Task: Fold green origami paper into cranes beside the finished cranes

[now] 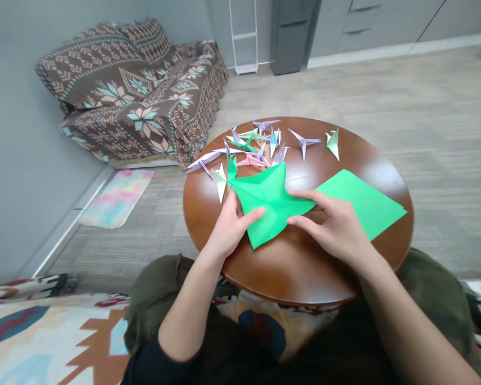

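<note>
A creased sheet of green origami paper (pixel 270 200) is held up over the round table, its corners sticking out and its middle bent. My left hand (pixel 234 222) grips its left side, thumb on top and the other fingers underneath. On the right edge, my right hand (pixel 324 219) pinches the paper between thumb and fingers. Just to the right lies a stack of flat green paper (pixel 356 200), partly behind my right hand. Beyond the held sheet sit several folded paper cranes in purple, green, pink and white, among them a pink crane (pixel 250 161).
The glossy brown round table (pixel 296 272) stands close before my knees. A pale green crane (pixel 333 143) and a purple crane (pixel 304 143) rest near its far edge. Past it are a sofa with a patterned cover (pixel 144 101) and a pastel mat (pixel 118 198) on the floor.
</note>
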The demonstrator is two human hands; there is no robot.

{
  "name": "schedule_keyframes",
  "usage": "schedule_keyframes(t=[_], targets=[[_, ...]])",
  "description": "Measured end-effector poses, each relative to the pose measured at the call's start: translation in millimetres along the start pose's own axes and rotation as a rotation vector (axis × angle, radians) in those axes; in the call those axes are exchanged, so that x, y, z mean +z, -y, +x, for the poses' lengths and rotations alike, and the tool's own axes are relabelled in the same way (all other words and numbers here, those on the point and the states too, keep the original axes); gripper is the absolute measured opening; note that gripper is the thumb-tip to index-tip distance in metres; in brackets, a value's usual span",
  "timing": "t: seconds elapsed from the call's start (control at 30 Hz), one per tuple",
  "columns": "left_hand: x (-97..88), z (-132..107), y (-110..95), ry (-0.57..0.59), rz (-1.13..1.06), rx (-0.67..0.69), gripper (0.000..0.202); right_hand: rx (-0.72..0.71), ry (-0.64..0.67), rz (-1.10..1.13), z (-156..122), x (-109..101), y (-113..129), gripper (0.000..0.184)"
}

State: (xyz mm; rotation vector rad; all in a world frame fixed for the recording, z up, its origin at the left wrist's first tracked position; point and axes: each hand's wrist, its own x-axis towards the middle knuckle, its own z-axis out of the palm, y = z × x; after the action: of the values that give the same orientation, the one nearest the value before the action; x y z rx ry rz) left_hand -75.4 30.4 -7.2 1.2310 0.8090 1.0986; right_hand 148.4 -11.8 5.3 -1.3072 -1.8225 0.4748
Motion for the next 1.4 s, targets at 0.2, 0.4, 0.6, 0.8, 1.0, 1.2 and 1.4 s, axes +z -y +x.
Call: schedule_keyframes(t=[0.2,0.4,0.6,0.8,1.0,1.2,1.4], targets=[[1.0,-6.3,-6.9,0.029,0.013,-0.054,0.090,0.041,-0.123,0.006,-1.0,5.8,1.3,0.023],[-8.7,-12.8,-19.6,0.248,-0.044,-0.250,0.071,0.104,-0.214,0.042,-0.3,3.2,-1.3,0.019],[-10.7,-5.4,-18.8,0.150,0.188,-0.109,0.050,0.091,-0.183,0.066,2.0,-2.6,2.6,0.019],[-3.1,-7.0,-21.4,0.128,0.233,-0.128,0.040,0.087,-0.095,0.139,0.1,-0.1,5.3,0.016],[4.5,-10.1,-23.3,0.189,0.348,-0.079,0.030,0.088,0.037,0.251,-4.5,3.0,9.8,0.016],[7.6,-12.6,-20.7,0.198,0.447,-0.014,0.037,0.008,-0.008,0.220,-0.8,6.3,14.0,0.006],[10.4,-13.3,-18.9,0.222,0.459,0.042,0.027,0.054,-0.040,0.262,0.0,7.8,17.4,0.022]])
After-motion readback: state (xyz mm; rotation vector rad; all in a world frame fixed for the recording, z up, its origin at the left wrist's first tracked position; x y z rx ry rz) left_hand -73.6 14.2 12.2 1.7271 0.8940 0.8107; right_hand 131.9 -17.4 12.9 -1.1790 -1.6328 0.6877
